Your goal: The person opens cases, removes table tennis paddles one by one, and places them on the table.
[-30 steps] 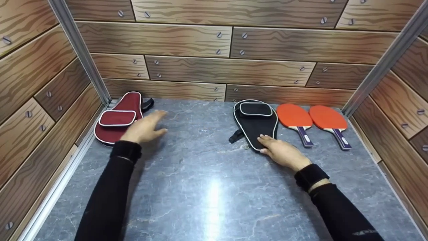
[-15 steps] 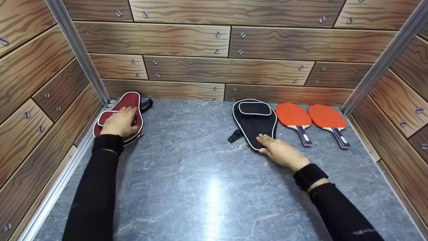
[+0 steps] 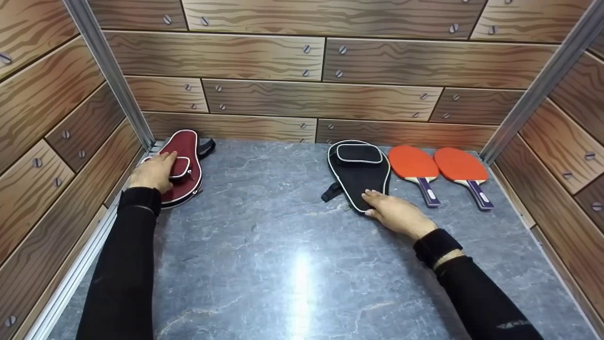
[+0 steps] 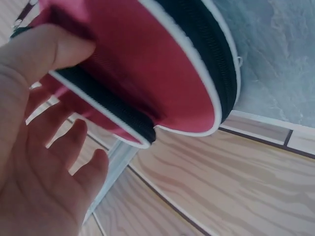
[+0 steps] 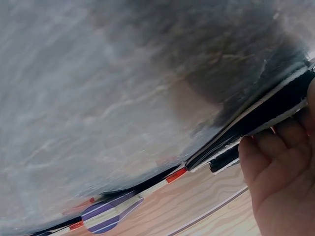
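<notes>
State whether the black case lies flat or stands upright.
Flat: the black case lies pocket-up on the grey surface, right hand at its narrow end.

Right hand on black case, purple paddle handle nearby

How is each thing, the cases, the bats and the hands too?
Red case: lying pocket up; whether zipped, unclear.
Black case: lying pocket up; whether zipped, unclear.
Left bat: flat, orange face up.
Right bat: flat, orange face up.
Left hand: at the red case, fingers apart.
Right hand: fingers resting on black case.
</notes>
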{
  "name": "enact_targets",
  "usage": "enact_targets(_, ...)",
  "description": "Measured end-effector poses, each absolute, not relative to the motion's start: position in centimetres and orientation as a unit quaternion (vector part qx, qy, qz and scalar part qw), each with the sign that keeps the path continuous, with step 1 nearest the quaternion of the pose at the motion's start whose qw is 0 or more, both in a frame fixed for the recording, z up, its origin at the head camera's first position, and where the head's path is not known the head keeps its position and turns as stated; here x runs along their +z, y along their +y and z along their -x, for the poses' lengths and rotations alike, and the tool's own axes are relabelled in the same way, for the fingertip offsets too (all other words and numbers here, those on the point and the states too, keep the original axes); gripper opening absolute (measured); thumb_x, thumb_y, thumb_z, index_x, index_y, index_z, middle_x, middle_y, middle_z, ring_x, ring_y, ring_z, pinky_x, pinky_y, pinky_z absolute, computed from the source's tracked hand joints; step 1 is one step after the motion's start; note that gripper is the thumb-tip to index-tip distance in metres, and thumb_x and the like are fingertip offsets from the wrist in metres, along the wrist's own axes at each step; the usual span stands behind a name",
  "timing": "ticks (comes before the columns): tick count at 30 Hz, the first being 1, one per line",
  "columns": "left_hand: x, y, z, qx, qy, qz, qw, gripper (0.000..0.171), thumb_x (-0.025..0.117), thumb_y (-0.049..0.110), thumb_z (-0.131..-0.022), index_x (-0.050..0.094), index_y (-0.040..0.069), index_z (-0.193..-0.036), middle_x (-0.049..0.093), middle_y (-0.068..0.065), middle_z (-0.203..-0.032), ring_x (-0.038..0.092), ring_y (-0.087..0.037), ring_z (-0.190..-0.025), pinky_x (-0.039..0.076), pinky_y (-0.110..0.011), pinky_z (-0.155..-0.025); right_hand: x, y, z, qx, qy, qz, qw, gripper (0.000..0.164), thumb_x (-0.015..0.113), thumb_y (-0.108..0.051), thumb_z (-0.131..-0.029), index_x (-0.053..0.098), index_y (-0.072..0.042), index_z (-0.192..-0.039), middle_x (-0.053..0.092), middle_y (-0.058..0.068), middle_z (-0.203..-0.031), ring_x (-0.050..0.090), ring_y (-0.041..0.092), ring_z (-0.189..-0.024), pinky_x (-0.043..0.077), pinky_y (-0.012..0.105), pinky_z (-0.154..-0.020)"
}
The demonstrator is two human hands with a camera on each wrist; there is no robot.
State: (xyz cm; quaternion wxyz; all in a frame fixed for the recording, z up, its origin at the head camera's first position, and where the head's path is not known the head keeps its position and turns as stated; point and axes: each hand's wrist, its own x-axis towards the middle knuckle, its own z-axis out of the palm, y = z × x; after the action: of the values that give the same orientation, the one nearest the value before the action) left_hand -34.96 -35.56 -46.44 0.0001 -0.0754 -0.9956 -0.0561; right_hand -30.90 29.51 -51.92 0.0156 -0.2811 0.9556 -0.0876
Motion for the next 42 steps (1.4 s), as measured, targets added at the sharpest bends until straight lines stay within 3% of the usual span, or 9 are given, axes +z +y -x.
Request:
enact_targets(5,-47.0,-35.4,35.2,-0.051,-0.996,0.074,0.007,0.092,0.084,-0.003,-0.088,0.044,-0.012,-0.171,0.049,-0.044,-0.172,0.046,-0.066,-0.164,0.046,-0.076,-0.133,-51.8,29.4,30.8,-0.083,0.959,0.271,0.026,0.061,0.067,-0.034,-0.12,0.06,0.003,-0.168,0.058,0.028,-0.175,0.058,0.048,-0.165,0.05,0.068,-0.133)
enact_targets(14,-46.9,-34.1,35.1,-0.049,-0.994,0.097,0.024,0.077,0.081,-0.002,-0.092,0.054,-0.015,-0.162,0.059,-0.044,-0.163,0.056,-0.064,-0.158,0.049,-0.073,-0.132,-51.4,29.7,30.7,-0.072,0.961,0.266,0.027,0.067,0.069,-0.044,-0.118,0.06,-0.001,-0.169,0.059,0.026,-0.176,0.058,0.047,-0.165,0.051,0.069,-0.132)
enact_targets(20,-46.9,-33.0,34.8,-0.06,-0.991,0.111,0.034,0.074,0.082,0.003,-0.092,0.059,-0.012,-0.16,0.066,-0.041,-0.156,0.067,-0.062,-0.145,0.056,-0.074,-0.122,-51.3,29.4,30.4,-0.072,0.96,0.268,0.021,0.067,0.07,-0.044,-0.117,0.061,-0.003,-0.169,0.06,0.025,-0.175,0.06,0.047,-0.164,0.052,0.07,-0.131)
enact_targets(28,-46.7,-31.3,34.8,-0.066,-0.989,0.127,0.024,0.074,0.082,0.011,-0.093,0.06,-0.009,-0.161,0.068,-0.037,-0.156,0.069,-0.06,-0.142,0.058,-0.073,-0.12,-51.0,28.7,30.0,-0.063,0.958,0.281,-0.002,0.063,0.073,-0.042,-0.116,0.065,-0.005,-0.167,0.065,0.023,-0.171,0.065,0.043,-0.16,0.058,0.068,-0.125)
enact_targets(42,-46.8,-28.7,34.9,-0.087,-0.984,0.154,0.011,0.079,0.084,0.02,-0.091,0.062,-0.004,-0.162,0.068,-0.035,-0.156,0.069,-0.059,-0.143,0.057,-0.074,-0.121,-50.1,26.5,29.2,-0.063,0.948,0.311,-0.012,0.067,0.074,-0.041,-0.116,0.061,-0.003,-0.169,0.064,0.023,-0.172,0.065,0.042,-0.16,0.056,0.063,-0.13)
